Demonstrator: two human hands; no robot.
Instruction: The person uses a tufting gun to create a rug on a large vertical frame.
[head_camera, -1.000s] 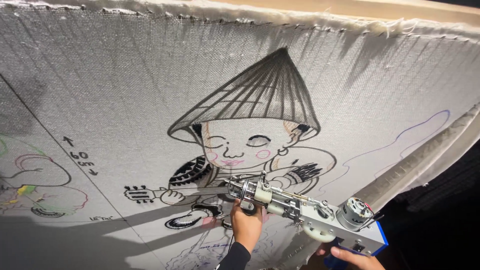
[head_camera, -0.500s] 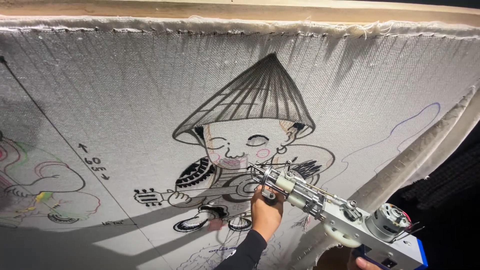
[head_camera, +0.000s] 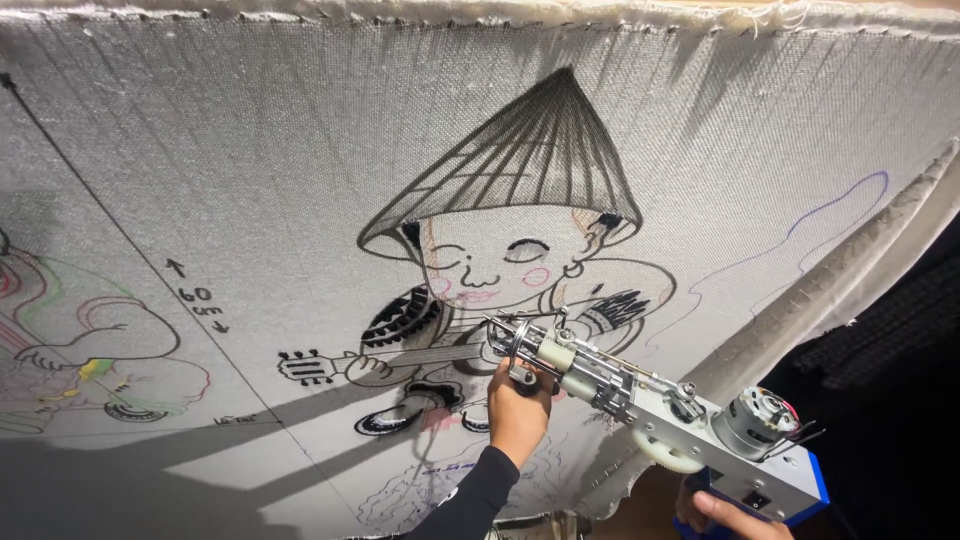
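Stretched grey tufting cloth (head_camera: 250, 180) bearing a cone-hatted child drawing (head_camera: 510, 260), coloured sketch left of that drawing, left hand (head_camera: 518, 410) closed around the front grip of a tufting gun (head_camera: 640, 400) just below the drawing, nose at the cloth, right hand (head_camera: 735, 515) lower right, fingers curled on the gun's blue handle

Cloth (head_camera: 300, 180) evenly lit, brightest at centre — no glare. Long shadows of my arm and tool fall toward lower left. Right edge drops to near black. Focus sharp; frame lines bow at the edges — wide lens.
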